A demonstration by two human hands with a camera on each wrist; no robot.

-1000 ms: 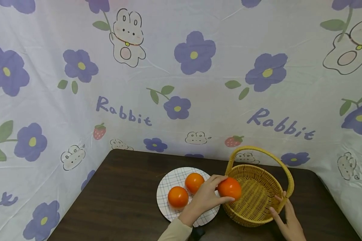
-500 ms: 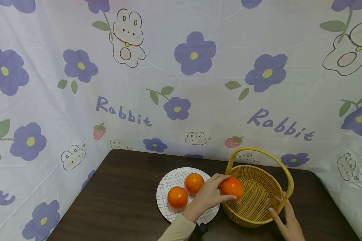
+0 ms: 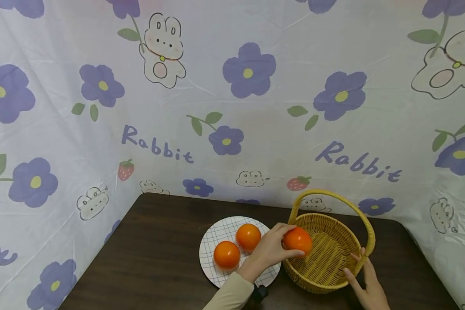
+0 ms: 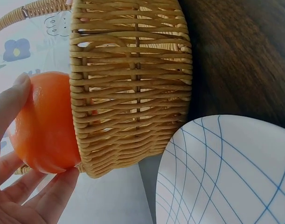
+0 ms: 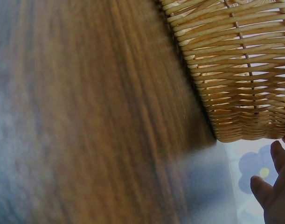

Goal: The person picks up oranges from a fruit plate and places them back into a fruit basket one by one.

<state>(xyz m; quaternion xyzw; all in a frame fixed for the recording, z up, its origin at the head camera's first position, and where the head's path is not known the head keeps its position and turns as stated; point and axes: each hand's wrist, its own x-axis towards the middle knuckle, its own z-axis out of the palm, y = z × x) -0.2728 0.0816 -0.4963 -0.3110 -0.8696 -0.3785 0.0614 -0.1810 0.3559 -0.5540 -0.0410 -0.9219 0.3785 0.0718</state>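
My left hand [image 3: 269, 249] grips a smooth orange-red persimmon [image 3: 297, 242] over the left rim of the yellow wicker basket [image 3: 321, 284]. In the left wrist view the persimmon [image 4: 49, 126] sits between thumb and fingers, partly behind the basket wall [image 4: 133, 93]. At the basket's right side, my right hand [image 3: 368, 286] holds the rim by the foot of the handle. Only a few fingers of that right hand [image 5: 277, 186] show in the right wrist view, beside the basket [image 5: 240, 79]. Two more persimmons, one in front [image 3: 226, 255] and one behind [image 3: 248, 237], lie on a checked plate [image 3: 213, 232].
The dark wooden table [image 3: 151, 249] carries the plate and basket side by side. The basket's tall arched handle [image 3: 342, 196] rises above its opening. A white cloth [image 3: 170, 107] with flowers and rabbits hangs behind the table.
My left hand has carried the persimmon slightly to the right, further over the basket's opening, and then hardly moved. The right hand stays at the basket rim.
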